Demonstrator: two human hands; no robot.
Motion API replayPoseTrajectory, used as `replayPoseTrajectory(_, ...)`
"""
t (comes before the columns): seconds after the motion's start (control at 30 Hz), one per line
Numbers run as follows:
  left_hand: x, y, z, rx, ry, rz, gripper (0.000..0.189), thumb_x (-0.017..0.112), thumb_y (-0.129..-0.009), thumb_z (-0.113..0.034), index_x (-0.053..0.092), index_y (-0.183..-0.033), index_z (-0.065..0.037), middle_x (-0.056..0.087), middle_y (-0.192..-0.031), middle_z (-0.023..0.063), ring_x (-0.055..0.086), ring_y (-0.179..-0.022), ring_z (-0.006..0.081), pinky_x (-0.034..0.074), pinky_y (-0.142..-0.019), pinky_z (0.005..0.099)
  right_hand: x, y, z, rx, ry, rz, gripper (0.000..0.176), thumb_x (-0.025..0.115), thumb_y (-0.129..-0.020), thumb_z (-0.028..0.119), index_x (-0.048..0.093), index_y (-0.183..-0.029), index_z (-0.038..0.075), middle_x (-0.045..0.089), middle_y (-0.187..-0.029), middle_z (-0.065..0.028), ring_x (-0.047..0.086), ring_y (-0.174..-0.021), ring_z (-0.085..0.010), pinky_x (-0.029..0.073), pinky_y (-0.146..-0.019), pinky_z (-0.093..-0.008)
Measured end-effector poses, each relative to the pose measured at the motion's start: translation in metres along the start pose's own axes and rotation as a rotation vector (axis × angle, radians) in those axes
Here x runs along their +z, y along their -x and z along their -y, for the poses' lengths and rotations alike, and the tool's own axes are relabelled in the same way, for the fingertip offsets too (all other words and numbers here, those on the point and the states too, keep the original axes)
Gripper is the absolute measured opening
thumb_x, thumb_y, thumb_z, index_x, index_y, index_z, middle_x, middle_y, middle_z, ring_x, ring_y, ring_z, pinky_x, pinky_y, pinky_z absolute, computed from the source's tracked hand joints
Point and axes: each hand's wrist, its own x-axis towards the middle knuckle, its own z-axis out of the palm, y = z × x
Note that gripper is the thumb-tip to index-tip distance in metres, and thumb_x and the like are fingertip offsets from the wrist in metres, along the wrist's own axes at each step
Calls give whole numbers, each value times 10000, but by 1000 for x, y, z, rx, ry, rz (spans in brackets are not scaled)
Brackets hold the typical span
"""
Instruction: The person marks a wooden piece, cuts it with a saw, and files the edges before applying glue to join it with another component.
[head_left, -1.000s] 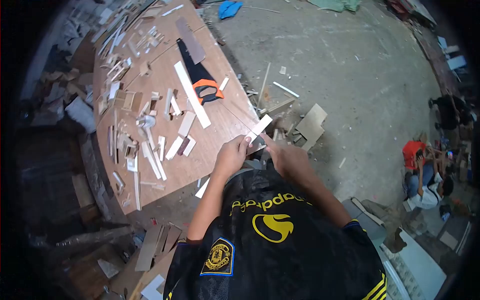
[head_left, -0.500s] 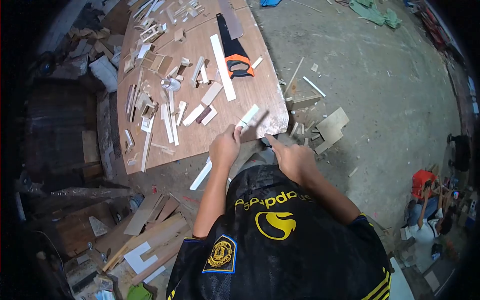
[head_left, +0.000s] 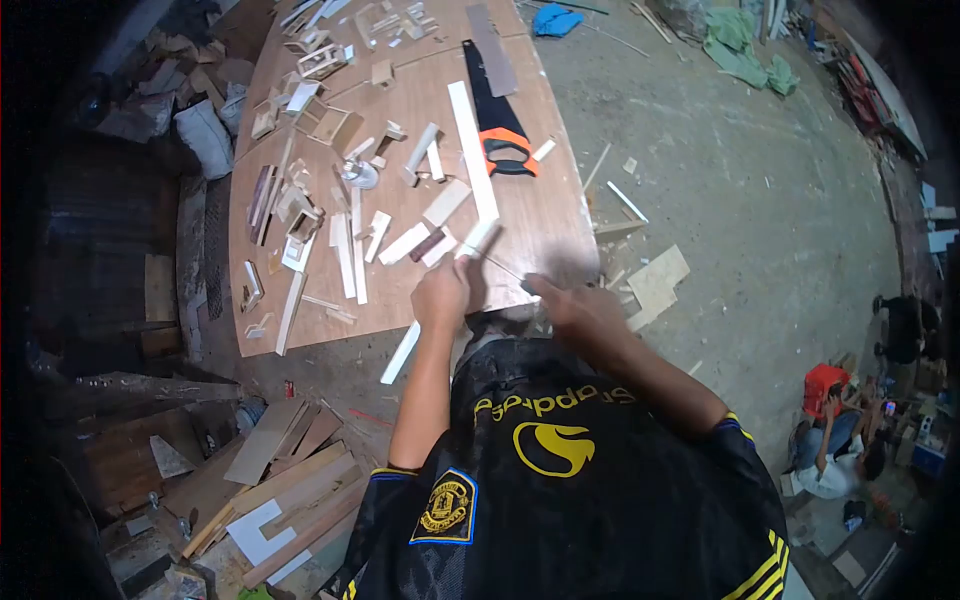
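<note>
My left hand (head_left: 440, 297) is closed around a pale wooden strip (head_left: 402, 354) near the table's front edge. The strip's upper end shows beyond my fingers, and its lower part hangs past the edge below my wrist. In my right hand (head_left: 583, 315) is a thin-bladed tool (head_left: 505, 267) with a dark handle, its exact kind unclear from the blur. Its blade points left, the tip side close to the strip just above my left fingers. A long white strip (head_left: 470, 140) lies just beyond, beside a handsaw (head_left: 508, 150) with an orange and black handle.
Small wooden frames (head_left: 328, 122), loose offcuts (head_left: 403, 243) and a clear jar (head_left: 361, 174) cover the left part of the table (head_left: 540, 225). Scrap boards (head_left: 270, 440) pile up at lower left. Plywood scrap (head_left: 658, 285) lies on the floor. Another person (head_left: 838, 465) is low at far right.
My right hand has turned, swinging the blade from pointing up and away to lying across toward the strip. The view has shifted slightly; my left hand keeps its hold.
</note>
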Motion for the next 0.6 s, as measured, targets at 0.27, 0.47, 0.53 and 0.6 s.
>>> replayPoseTrajectory(0.27, -35, -40, 76, 28, 110, -4, 314, 462, -1008, -365, 650, -1041, -116, 678, -844, 241, 653, -826, 448, 504, -734, 547, 35, -103, 61, 58, 144, 294, 511, 484, -906, 82, 501, -1396, 225, 690, -770, -157, 682, -680, -358, 516, -585, -485)
replayPoseTrajectory(0.47, -12, -65, 150, -49, 184, -65, 352, 469, -998, -401, 655, -1014, -102, 696, -848, 195, 678, -830, 414, 532, -723, 533, 52, -145, 89, -50, 186, 297, 436, 531, -933, 158, 529, -1360, 243, 686, -747, -166, 687, -687, -353, 538, -594, -472)
replayPoseTrajectory(0.53, -13, -71, 165, -23, 162, -255, 293, 507, -996, -352, 655, -966, -101, 677, -772, 183, 680, -753, 402, 537, -645, 521, 56, -156, 102, -2, 252, 365, 428, 548, -932, 175, 537, -1353, 252, 683, -733, -165, 686, -677, -353, 536, -584, -471)
replayPoseTrajectory(0.6, -25, -74, 176, -80, 174, -213, 305, 502, -997, -357, 652, -953, -95, 679, -773, 189, 676, -739, 413, 534, -645, 528, 65, -169, 116, 14, 293, 373, 427, 555, -930, 190, 546, -1354, 246, 676, -701, -159, 681, -645, -352, 527, -562, -475)
